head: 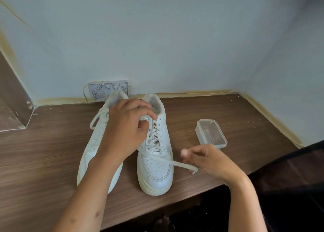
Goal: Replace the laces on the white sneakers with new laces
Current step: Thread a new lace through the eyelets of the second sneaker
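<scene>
Two white sneakers stand side by side on the brown wooden table [43,153], toes toward me. My left hand [126,126] reaches over the left sneaker [93,151] and pinches the lace at the top eyelets of the right sneaker [156,170]. One loose lace end [175,162] trails from that shoe's lower eyelets across the toe to the right. My right hand [206,160] grips this end near its tip, low over the table. The left sneaker's lace loops out at its left side.
A small clear plastic container [211,133] sits open on the table right of the shoes. A grey wall box [108,89] with a thin yellow wire sits behind the shoes. A dark shape lies at the right edge. The table's front edge runs below my forearms.
</scene>
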Tool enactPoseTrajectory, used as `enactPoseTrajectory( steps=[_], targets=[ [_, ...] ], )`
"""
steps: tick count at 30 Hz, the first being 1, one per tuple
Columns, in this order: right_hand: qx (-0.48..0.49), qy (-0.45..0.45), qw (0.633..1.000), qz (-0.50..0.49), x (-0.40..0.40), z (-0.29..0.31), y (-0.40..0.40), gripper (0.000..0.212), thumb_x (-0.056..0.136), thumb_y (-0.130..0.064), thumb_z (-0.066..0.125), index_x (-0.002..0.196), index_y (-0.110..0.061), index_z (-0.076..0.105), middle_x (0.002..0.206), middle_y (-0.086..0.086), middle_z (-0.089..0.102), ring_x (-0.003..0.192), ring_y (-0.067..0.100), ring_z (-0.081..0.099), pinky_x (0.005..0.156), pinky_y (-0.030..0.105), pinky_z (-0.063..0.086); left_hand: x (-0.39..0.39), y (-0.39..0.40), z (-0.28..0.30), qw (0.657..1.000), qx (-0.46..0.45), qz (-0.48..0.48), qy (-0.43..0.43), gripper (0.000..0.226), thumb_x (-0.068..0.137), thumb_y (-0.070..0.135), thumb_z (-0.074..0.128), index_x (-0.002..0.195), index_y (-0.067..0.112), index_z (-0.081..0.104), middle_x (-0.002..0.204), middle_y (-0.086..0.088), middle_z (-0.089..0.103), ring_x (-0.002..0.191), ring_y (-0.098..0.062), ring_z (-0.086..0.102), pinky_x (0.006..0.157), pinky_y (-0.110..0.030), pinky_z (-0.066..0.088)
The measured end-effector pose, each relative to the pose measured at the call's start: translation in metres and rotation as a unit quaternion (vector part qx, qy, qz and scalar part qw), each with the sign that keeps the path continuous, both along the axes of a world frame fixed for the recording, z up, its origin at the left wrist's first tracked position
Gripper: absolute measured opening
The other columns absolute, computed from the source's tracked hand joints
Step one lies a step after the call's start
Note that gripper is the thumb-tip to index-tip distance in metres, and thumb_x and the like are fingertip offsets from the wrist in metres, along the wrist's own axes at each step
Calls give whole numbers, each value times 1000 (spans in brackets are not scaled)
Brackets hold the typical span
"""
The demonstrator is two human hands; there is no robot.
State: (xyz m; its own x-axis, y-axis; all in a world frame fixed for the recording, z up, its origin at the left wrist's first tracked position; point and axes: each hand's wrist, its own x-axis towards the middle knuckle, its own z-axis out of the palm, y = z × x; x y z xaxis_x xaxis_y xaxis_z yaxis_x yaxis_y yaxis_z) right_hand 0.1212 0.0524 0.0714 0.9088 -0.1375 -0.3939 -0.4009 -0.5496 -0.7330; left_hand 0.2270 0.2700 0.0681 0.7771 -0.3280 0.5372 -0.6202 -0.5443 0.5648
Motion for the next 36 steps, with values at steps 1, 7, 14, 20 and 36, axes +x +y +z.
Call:
enactPoseTrajectory(
  steps=[1,7,14,20,36],
  targets=[
    [0,1,1000,-25,-1,-1,-3,26,89,-45,64,93,-22,75,87,-2,75,77,12,69,73,20,53,0,0,-1,1000,7,-7,-4,34,77,1,61,87,31,74,107,13,66,106,-16,53,96,-55,43],
    [-131,-9,984,-118,-2,-14,-16,5,87,-13,72,85,-17,70,74,3,72,72,21,72,78,39,61,0,-1,-4,1000,14,-20,7,36,79,-4,65,88,30,74,107,14,66,107,-18,55,97,-57,40],
    [-46,174,971,-160,3,-12,3,32,80,-14,81,99,-4,58,80,18,72,59,23,72,61,31,61,3,-1,-8,999,20,-36,12,30,83,4,60,86,31,73,104,17,65,106,-18,55,96,-56,41],
    [-54,167,979,-104,5,-14,8,23,82,5,71,99,-9,61,92,10,68,72,20,75,81,34,60,5,0,-11,999,20,-40,12,29,81,14,51,84,32,73,102,18,65,102,-16,55,94,-55,42],
    [-171,-2,985,-33,6,-22,8,17,84,-9,71,75,-23,67,76,-3,68,70,9,61,74,35,56,5,-4,-14,998,20,-64,9,29,83,12,52,86,30,74,101,16,67,102,-17,60,95,-52,43]
  ],
)
